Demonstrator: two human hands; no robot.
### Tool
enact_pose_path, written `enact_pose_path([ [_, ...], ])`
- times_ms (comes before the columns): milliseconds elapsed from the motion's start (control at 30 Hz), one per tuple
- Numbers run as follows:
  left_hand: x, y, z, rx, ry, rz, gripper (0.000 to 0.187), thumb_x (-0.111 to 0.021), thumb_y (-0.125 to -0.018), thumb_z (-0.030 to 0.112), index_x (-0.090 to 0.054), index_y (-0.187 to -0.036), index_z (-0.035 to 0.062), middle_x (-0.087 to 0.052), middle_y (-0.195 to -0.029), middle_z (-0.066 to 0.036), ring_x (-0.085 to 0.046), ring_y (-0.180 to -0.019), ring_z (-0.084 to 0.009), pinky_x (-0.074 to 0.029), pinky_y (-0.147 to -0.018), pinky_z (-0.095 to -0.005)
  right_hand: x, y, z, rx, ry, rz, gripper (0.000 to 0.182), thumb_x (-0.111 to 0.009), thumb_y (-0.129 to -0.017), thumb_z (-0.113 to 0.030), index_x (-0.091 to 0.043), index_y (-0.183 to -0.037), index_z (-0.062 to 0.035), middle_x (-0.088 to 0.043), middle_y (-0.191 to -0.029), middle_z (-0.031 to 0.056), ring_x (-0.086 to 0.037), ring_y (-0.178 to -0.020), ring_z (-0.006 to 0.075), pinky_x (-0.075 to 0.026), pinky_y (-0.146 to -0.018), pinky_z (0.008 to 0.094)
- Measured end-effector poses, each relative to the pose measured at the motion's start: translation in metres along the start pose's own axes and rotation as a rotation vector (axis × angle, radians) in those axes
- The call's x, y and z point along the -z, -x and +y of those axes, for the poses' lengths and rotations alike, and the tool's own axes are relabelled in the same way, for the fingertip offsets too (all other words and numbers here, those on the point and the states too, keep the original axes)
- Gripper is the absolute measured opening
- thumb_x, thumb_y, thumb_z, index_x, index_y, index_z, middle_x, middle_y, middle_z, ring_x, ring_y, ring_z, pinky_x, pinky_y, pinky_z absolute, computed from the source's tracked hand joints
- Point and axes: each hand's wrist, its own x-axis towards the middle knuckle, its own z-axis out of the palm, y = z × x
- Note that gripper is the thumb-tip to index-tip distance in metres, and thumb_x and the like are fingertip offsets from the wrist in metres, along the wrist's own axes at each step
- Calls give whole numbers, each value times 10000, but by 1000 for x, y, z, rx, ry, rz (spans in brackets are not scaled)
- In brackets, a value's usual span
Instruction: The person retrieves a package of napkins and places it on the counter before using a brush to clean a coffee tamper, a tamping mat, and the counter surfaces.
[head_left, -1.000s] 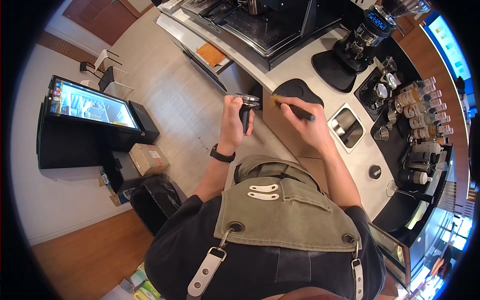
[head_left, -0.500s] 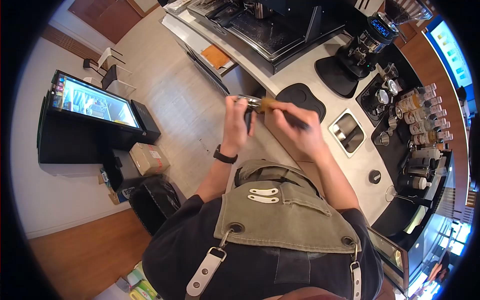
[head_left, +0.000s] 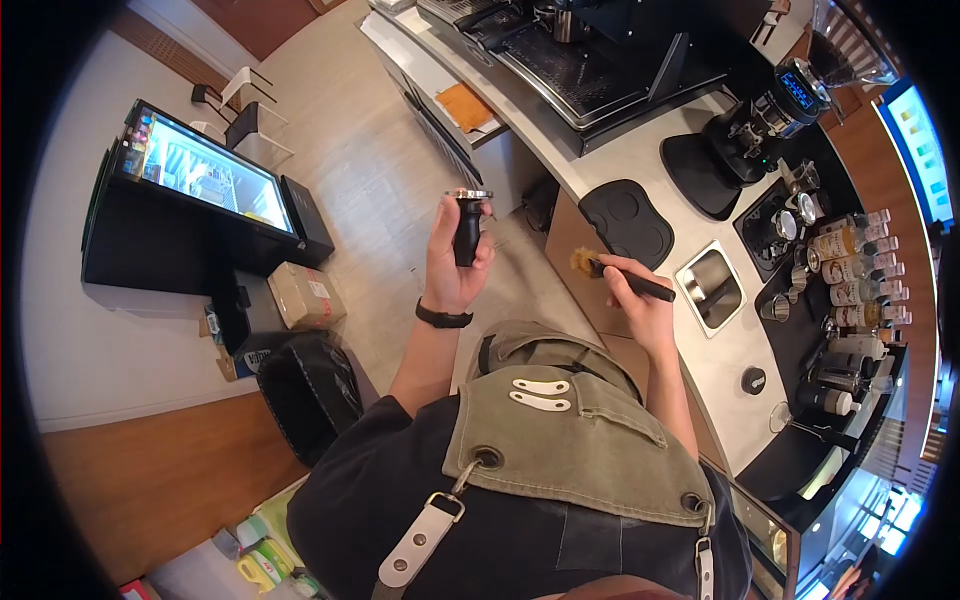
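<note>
My left hand (head_left: 452,262) is closed around the black handle of a coffee tamper (head_left: 467,232), its round silver base facing up. A black watch band (head_left: 443,318) circles that wrist. Off to the right, my right hand (head_left: 640,305) grips a small brush (head_left: 655,287) with a black handle. Tan bristles stick out to the left, apart from the tamper. Both hands are in the air in front of the apron.
Along the counter (head_left: 735,390) lie a black mat (head_left: 630,222) and a sunken steel container (head_left: 712,290). An espresso machine (head_left: 580,60), a grinder (head_left: 765,120) and several bottles (head_left: 855,265) stand beyond. A bin (head_left: 308,400) and cardboard box (head_left: 305,295) sit at left.
The brush and the tamper, together half a second ago, are now apart. My right hand has moved down and right. The tamper has turned upright with its base up, and the view has shifted.
</note>
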Motion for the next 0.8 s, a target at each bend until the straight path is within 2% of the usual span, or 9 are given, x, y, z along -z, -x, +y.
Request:
enact_pose_path([
  [133, 25, 1, -6, 153, 292, -58, 582, -509, -1083, 518, -506, -1414, 39, -634, -1093, -91, -562, -565, -133, -471, -491, -249, -3, 5, 7, -9, -16, -2, 241, -679, -1025, -156, -755, -1195, -3, -665, -780, 2, -583, -636, 65, -481, -598, 225],
  [233, 34, 2, -12, 244, 390, 42, 626, -542, -1060, 534, -523, -1415, 19, -636, -1080, -94, -564, -569, -133, -463, -507, -232, -2, 8, 4, -20, -42, 5, 244, -679, -1023, -155, -753, -1197, 0, -664, -789, 4, -588, -639, 69, -481, -600, 226],
  [333, 14, 4, -12, 431, 792, 282, 704, -540, -1028, 607, -534, -1412, 16, -645, -1052, -98, -575, -577, -143, -476, -531, -223, -3, 7, -1, -17, -84, 5, 245, -680, -1019, -148, -752, -1199, 1, -660, -795, 6, -592, -645, 74, -482, -605, 227],
  [433, -3, 6, -21, 447, 804, 341, 782, -520, -1003, 679, -515, -1439, 30, -655, -980, -94, -582, -582, -154, -482, -527, -231, -5, 6, -6, -7, -114, 8, 241, -687, -1011, -142, -755, -1190, 5, -673, -787, 17, -586, -642, 73, -473, -604, 235],
  [533, 16, 11, -38, 539, 674, -55, 761, -504, -1010, 683, -518, -1450, 62, -658, -907, -79, -591, -579, -158, -467, -487, -238, -6, 4, -10, 8, -107, 16, 241, -693, -1007, -146, -757, -1184, 4, -688, -792, 26, -590, -643, 73, -466, -600, 237],
  [567, 22, 12, -43, 566, 585, -112, 761, -465, -1011, 714, -531, -1448, 94, -640, -847, -67, -580, -559, -154, -425, -442, -238, -6, 3, -10, 13, -102, 20, 241, -694, -1006, -149, -758, -1183, 3, -692, -797, 27, -594, -645, 73, -465, -599, 237],
  [667, 25, 11, -51, 526, 467, -161, 789, -406, -1029, 716, -499, -1460, 62, -593, -799, -47, -537, -548, -152, -390, -434, -231, -3, 3, -10, 18, -94, 37, 242, -690, -1008, -153, -758, -1183, -1, -701, -810, 31, -604, -649, 74, -463, -597, 234],
  [767, -3, 10, -43, 513, 201, 185, 762, -404, -1032, 710, -521, -1417, 63, -570, -782, -22, -519, -542, -147, -397, -436, -230, 1, 1, -8, 22, -87, 50, 241, -685, -1009, -148, -756, -1189, -5, -700, -813, 29, -605, -647, 74, -461, -599, 232],
  [800, -9, 11, -43, 512, 201, 193, 737, -411, -1027, 716, -550, -1366, 77, -577, -778, -16, -532, -544, -147, -396, -434, -227, 2, 2, -9, 15, -93, 56, 240, -684, -1009, -146, -756, -1190, -6, -697, -811, 28, -604, -648, 74, -461, -601, 232],
])
